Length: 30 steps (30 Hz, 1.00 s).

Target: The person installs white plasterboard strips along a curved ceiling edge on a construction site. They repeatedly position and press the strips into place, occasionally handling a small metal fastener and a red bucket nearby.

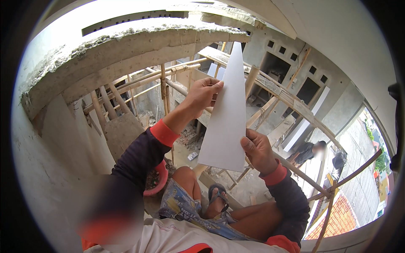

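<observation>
I see left hand [203, 95] pinching the white sheet's [225, 126] left edge, right hand [260, 152] gripping it lower right — poles [163, 86] beyond, pink bucket [162, 183] lower left.

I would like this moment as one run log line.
left hand: holds white sheet, upper left edge | right hand: holds its lower right edge | bamboo poles: beyond sheet
</observation>
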Motion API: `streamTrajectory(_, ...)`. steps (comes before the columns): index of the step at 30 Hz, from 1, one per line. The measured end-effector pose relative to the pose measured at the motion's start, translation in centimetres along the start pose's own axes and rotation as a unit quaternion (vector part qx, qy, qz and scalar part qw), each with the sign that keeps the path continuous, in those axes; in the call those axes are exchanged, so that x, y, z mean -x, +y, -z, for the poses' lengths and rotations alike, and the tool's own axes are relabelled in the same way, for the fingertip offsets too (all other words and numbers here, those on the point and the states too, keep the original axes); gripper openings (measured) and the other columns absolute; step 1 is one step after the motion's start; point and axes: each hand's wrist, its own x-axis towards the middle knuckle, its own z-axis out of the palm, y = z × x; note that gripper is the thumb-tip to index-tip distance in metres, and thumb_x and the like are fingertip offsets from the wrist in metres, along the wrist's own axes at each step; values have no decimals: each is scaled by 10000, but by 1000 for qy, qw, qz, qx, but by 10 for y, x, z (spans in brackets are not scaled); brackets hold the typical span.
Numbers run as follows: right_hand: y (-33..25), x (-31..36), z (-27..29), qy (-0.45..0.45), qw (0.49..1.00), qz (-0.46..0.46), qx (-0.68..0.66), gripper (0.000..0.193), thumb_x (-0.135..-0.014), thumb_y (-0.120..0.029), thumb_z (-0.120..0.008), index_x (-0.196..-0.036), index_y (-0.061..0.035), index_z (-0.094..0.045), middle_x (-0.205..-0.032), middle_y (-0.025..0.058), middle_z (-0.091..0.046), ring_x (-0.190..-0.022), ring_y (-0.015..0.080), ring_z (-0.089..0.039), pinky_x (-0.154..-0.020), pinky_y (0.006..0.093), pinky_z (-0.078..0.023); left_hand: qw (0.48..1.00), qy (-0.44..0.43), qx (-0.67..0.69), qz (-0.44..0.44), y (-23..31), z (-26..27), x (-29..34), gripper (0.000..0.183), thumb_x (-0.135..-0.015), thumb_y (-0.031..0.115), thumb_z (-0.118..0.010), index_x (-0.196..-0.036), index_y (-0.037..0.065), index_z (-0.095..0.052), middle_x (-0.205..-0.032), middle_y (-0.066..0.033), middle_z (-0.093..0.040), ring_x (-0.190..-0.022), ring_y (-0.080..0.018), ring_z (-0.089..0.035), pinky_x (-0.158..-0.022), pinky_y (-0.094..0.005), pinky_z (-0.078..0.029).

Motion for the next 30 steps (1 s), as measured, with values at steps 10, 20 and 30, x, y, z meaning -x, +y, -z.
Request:
streamTrajectory(10,-6,3,-5,20,999,3,46,345,-1024,-224,-624,-1219,60,-618,-1080,87,-703,-982,107,-631,-866,266,-505,1000,-18,-21,-5,-3,3,-2,348,-1025,313,-622,-1173,-2,-615,-970,-70,-695,-821,-121,-671,-717,-298,-563)
streamTrajectory(20,12,-8,-5,142,902,112,391,288,-951,-90,-640,-1201,52,-639,-1041,215,-687,-887,301,-711,-731,357,-568,957,39,-191,-213,18,-28,34,976,-765,511,-868,-1327,-143,-411,-1131,-238,-638,-1001,-289,-690,-810,-370,-594)
streamTrajectory(30,15,-1,25,310,820,203,436,620,-941,-159,-644,-1474,32,-391,-1384,264,-491,-1245,406,-493,-988,485,-433,863,119,-41,-490,106,-15,63,756,-846,254,-850,-1387,14,-380,-1305,-131,-519,-1201,-232,-570,-1031,-440,-465)
